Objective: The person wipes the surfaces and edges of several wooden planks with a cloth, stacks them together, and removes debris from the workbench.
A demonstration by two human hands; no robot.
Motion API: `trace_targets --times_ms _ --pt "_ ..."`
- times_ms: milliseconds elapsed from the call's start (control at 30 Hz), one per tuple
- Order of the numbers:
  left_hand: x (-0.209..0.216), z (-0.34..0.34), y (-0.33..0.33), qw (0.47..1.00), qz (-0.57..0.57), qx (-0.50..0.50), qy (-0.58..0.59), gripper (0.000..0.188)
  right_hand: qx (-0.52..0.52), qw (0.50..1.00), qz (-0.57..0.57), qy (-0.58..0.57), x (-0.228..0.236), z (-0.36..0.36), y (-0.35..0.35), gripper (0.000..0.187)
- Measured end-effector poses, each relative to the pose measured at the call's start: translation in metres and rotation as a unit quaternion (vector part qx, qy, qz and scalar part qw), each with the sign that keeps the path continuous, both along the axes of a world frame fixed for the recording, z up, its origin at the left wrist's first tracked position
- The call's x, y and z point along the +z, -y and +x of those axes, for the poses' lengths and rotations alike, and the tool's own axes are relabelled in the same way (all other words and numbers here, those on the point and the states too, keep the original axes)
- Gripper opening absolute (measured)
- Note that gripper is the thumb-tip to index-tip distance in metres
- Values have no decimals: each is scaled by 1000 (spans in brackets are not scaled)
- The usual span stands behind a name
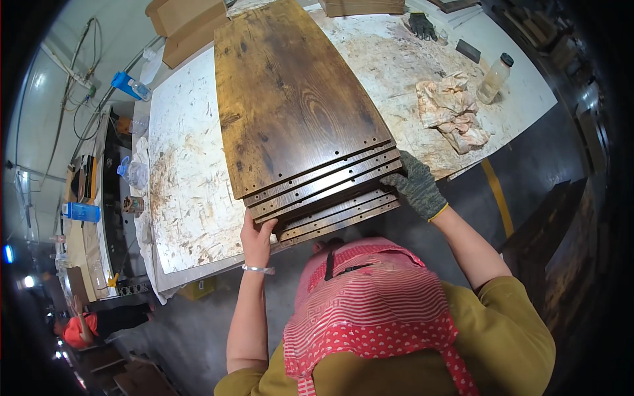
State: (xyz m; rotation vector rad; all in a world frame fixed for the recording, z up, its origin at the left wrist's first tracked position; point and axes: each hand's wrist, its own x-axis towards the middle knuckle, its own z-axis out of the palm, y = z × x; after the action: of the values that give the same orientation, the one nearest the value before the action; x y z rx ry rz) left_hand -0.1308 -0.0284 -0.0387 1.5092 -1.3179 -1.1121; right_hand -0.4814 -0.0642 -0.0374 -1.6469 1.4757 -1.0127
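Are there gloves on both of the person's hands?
No, a grey glove covers the right hand, but the left hand is bare.

Dark-brown wood-grain boards [297, 99] are stacked over the tabletop [188, 218], lengths pointed roughly toward 12 o'clock; their near ends, pierced by small holes, are stepped toward 6 o'clock, a dark gap left between upper and lower boards.
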Motion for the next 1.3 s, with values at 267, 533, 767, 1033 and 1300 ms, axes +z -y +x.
trace_targets --times_ms 267,533,767,1033,1300 --pt "-1 1 10 998 -3 59 -2 39 -56 997 3 -50 -1 7 2 56" --pt "-8 -10 6 994 -33 101 16 32 -54 996 33 -62 10 11 4 50" --pt "-8 -10 14 997 -19 62 -35 37 -37 989 -59 -128 -8 6 4 61" --pt "-15 -12 11 995 -13 97 15 43 -21 991 -4 -131 0 12 9 64" --pt "7 7 34 991 -120 45 34 76 -34 997 -55 -47 5 12 23 66"
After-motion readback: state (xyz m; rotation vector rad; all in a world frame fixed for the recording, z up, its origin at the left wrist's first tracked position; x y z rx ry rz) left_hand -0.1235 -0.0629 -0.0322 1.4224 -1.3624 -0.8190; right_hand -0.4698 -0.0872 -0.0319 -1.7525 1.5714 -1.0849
